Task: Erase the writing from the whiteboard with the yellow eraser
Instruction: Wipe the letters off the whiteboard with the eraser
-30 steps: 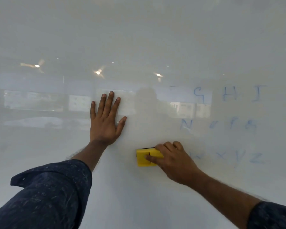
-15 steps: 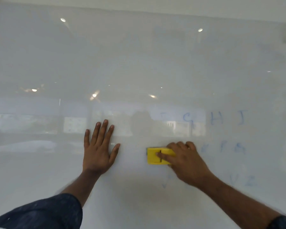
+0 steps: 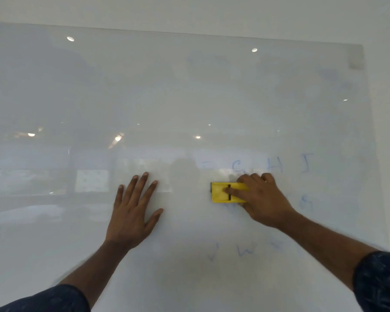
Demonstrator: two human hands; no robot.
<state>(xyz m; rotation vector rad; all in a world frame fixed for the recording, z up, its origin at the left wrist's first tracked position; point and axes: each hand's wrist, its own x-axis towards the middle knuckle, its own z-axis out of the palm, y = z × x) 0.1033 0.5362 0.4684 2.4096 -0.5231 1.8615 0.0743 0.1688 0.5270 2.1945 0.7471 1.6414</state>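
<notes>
A glossy whiteboard (image 3: 189, 86) fills the view. My right hand (image 3: 261, 199) presses the yellow eraser (image 3: 221, 192) flat against the board, in the middle row of the writing. Faint blue letters (image 3: 275, 165) G, H and I run just above the eraser, a smudged letter (image 3: 306, 202) sits to its right, and V and W (image 3: 245, 251) lie below. My left hand (image 3: 133, 212) rests flat on the board to the left of the eraser, fingers spread, holding nothing.
The board's top edge (image 3: 189, 32) and right edge (image 3: 369, 131) show against a white wall. A small grey mount (image 3: 356, 60) sits in the top right corner. Ceiling lights and windows reflect in the board's left half.
My right hand has slid the eraser up from the bottom row into the middle row, whose left letters no longer show. The view has tilted up, revealing the board's top edge.
</notes>
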